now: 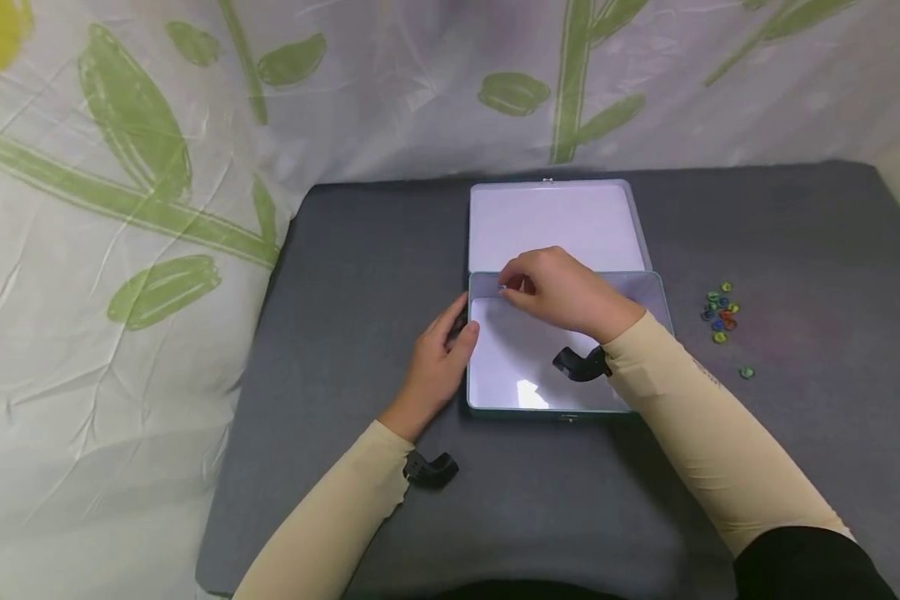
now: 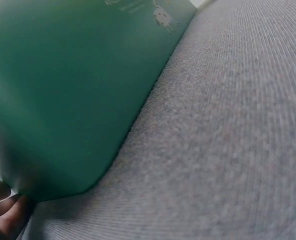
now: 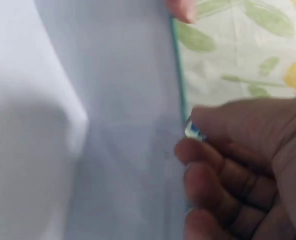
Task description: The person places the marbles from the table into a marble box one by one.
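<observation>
A metal box (image 1: 568,412), green outside and white inside, lies on the grey table with its lid (image 1: 555,221) folded back. My right hand (image 1: 562,287) is over the far left corner of the box. It pinches a small blue-and-white piece (image 3: 194,132) between thumb and forefinger, mostly hidden by the fingertips, so I cannot tell its kind. My left hand (image 1: 438,358) rests against the box's left side, with its thumb at the rim. In the left wrist view, fingers (image 2: 10,215) touch the green wall (image 2: 73,100) near a corner.
Right of the box lies a loose group of small round pieces (image 1: 726,315) in green, blue, yellow and red. A single green piece (image 1: 747,372) lies apart, closer to me. A white cloth (image 1: 412,92) with green leaf prints hangs behind the table (image 1: 367,250).
</observation>
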Motion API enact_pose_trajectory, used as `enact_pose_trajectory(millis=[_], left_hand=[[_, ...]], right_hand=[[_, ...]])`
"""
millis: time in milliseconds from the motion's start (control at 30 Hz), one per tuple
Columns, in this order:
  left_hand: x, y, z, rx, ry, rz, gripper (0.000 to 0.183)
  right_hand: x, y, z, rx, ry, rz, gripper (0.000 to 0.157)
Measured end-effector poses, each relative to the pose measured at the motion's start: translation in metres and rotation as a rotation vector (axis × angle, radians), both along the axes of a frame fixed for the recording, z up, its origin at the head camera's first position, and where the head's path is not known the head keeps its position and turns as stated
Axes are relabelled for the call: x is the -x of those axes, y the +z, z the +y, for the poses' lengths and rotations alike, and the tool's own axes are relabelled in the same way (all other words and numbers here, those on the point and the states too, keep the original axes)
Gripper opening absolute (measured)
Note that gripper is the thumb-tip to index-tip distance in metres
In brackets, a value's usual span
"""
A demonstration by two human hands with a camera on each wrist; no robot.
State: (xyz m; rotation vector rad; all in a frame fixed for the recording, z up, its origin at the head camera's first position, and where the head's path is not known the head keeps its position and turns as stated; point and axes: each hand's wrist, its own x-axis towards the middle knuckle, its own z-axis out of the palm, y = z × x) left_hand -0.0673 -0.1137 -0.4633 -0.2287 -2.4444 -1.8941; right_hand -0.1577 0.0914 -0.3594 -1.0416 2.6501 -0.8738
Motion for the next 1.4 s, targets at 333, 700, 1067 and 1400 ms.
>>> enact_pose_trajectory(millis=[333,700,1067,1400], left_hand=[[0.000,0.001,-0.001,0.029,-0.012,0.023,0.052],[-0.001,-0.003,-0.001,0.052,-0.015,0.052,0.052],[-0.001,0.001,0.000,0.059,-0.024,0.068,0.054],[0.001,-0.001,0.001,0.067,-0.003,0.089,0.051]], right_hand=[[0.002,-0.019,-0.006,-0.021,0.131,-0.040,0.013],[0.007,-0.042,-0.009,-0.126,0.129,-0.076,0.014],[0.010,-0.047,-0.008,-0.138,0.133,-0.089,0.014],[0.011,-0.050,-0.009,-0.132,0.124,-0.126,0.018]])
